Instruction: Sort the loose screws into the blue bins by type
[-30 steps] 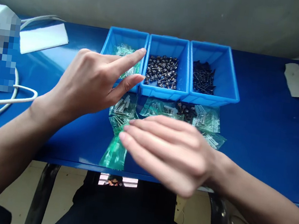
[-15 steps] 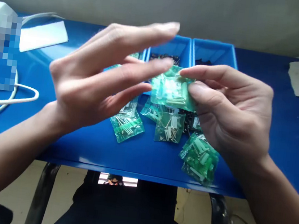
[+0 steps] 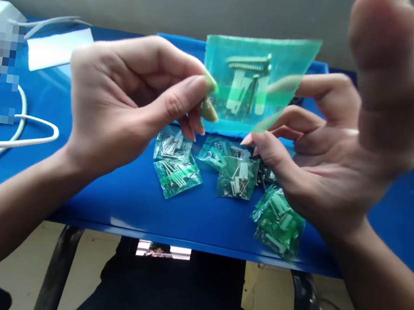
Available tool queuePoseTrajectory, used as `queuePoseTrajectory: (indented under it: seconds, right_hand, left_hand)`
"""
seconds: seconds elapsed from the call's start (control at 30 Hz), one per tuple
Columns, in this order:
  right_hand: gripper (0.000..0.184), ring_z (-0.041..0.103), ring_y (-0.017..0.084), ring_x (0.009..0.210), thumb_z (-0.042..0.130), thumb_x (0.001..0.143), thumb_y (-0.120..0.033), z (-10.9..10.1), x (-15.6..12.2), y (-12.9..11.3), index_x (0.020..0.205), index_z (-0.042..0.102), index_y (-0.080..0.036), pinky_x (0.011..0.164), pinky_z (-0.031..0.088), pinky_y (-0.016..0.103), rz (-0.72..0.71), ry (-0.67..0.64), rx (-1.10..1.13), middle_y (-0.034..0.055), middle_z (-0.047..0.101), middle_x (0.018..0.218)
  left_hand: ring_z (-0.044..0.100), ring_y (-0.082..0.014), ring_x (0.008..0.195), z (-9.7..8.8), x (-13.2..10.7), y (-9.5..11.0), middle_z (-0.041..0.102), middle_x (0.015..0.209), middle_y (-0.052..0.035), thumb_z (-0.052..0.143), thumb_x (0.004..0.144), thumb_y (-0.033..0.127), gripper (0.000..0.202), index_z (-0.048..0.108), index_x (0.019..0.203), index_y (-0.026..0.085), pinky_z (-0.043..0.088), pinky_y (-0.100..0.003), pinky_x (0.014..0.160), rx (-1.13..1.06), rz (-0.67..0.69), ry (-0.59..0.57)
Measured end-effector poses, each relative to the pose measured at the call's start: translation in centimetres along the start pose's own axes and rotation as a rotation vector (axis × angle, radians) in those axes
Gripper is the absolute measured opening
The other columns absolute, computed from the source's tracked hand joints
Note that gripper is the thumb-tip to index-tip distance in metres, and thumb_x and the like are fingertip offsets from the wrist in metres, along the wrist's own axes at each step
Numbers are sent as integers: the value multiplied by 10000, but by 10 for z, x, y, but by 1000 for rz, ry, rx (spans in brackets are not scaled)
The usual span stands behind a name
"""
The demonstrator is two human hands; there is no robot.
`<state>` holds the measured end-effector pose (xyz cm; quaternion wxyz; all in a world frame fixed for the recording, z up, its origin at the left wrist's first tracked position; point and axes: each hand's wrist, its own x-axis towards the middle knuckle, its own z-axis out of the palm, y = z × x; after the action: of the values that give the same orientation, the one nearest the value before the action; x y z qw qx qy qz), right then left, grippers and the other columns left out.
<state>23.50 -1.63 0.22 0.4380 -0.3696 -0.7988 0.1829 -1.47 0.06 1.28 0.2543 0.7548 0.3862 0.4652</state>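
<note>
My left hand (image 3: 123, 97) pinches the left edge of a small green transparent bag (image 3: 251, 87) between thumb and fingers, holding it up above the table. White plastic pieces that look like wall plugs, along with screws, show through the film. My right hand (image 3: 342, 156) is at the bag's right side with its fingers spread and one finger raised high. Its thumb is near the lower right corner, and another finger lies behind the right edge; whether they touch it I cannot tell.
Similar filled bags lie on the blue table (image 3: 125, 205): two at left (image 3: 177, 171), others in the middle (image 3: 238, 176), a pile at right (image 3: 280, 222). Blue bins (image 3: 181, 40) stand behind the raised bag. White cable (image 3: 40, 124) and paper (image 3: 59, 49) lie left; a lit screen (image 3: 180, 253) shows below.
My left hand has closed on the bag's left edge. My right hand has let go its pinch and spread its fingers. The bag is now higher, flatter and turned more toward me.
</note>
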Motion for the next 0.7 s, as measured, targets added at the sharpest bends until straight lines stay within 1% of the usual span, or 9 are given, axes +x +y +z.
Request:
queuePoseTrajectory:
  seconds: [0.1, 0.2, 0.23, 0.3, 0.4, 0.5, 0.57, 0.67, 0.7]
  right_hand:
    - [697, 671, 293, 1317, 784, 935, -130, -2, -3, 10, 1503, 658, -514, 911, 711, 352, -95, 96, -52, -34, 626, 1522]
    - [453, 663, 319, 1354, 822, 936, -230, -1, -4, 21, 1327, 797, -458, 989, 695, 384, -150, 181, -110, 7, 633, 1481]
    - [391, 693, 305, 1297, 831, 936, -246, 1, -4, 22, 1273, 827, -444, 974, 690, 381, -134, 222, -98, 16, 680, 1419]
    - [258, 748, 240, 1008, 859, 926, -271, 4, -3, 19, 1147, 877, -403, 862, 682, 364, -51, 302, -40, 27, 778, 1148]
    - [89, 682, 188, 702, 885, 911, -314, 8, -2, 10, 999, 878, -323, 644, 629, 355, 110, 331, 72, 12, 759, 848]
    - [186, 683, 184, 628, 868, 922, -273, 12, -1, 1, 1103, 839, -307, 529, 591, 353, 175, 271, 171, -7, 737, 801]
    - [277, 671, 147, 593, 862, 915, -204, 14, 0, -2, 1171, 809, -297, 495, 587, 316, 177, 239, 230, -15, 764, 894]
    - [288, 686, 70, 639, 831, 912, -106, 15, 1, -2, 1146, 777, -265, 471, 571, 233, 151, 252, 335, -23, 749, 1236]
    - [275, 692, 61, 649, 818, 914, -87, 15, 1, -1, 1126, 771, -255, 464, 566, 222, 157, 248, 380, -31, 738, 1246]
  left_hand:
    - [739, -93, 653, 9, -1, 3, 763, 820, 45, 752, 1044, 218, 37, 780, 1019, 220, 644, -227, 599, -145, -39, 2]
    - [731, -87, 643, 12, -1, 3, 763, 792, 39, 726, 1054, 191, 80, 782, 997, 198, 647, -223, 583, -150, -3, -17]
    - [737, -89, 665, 13, -2, 2, 765, 805, 33, 721, 1055, 186, 82, 782, 1002, 195, 656, -226, 599, -118, 19, 14]
    - [761, -109, 762, 13, -2, 0, 773, 882, 8, 731, 1047, 177, 58, 776, 1084, 179, 679, -239, 649, -52, 74, 80]
    - [773, -147, 921, 13, -2, -4, 757, 1037, -39, 787, 1019, 228, 253, 738, 1255, 152, 686, -241, 671, -64, 146, 81]
    - [766, -146, 919, 13, -3, -4, 740, 1064, -39, 807, 1007, 273, 326, 732, 1315, 197, 686, -246, 671, -100, 145, -13]
    - [770, -143, 894, 12, -5, -2, 744, 1053, -21, 800, 1009, 258, 387, 709, 1385, 266, 699, -263, 693, -65, 88, -59]
    - [768, -191, 1151, 8, -7, 0, 730, 1278, 4, 638, 1085, 224, 471, 618, 1504, 439, 729, -302, 769, 3, 75, -48]
    - [728, -203, 1271, 6, -6, -1, 690, 1398, 25, 583, 1095, 203, 510, 593, 1519, 487, 740, -334, 842, 48, 110, -50]
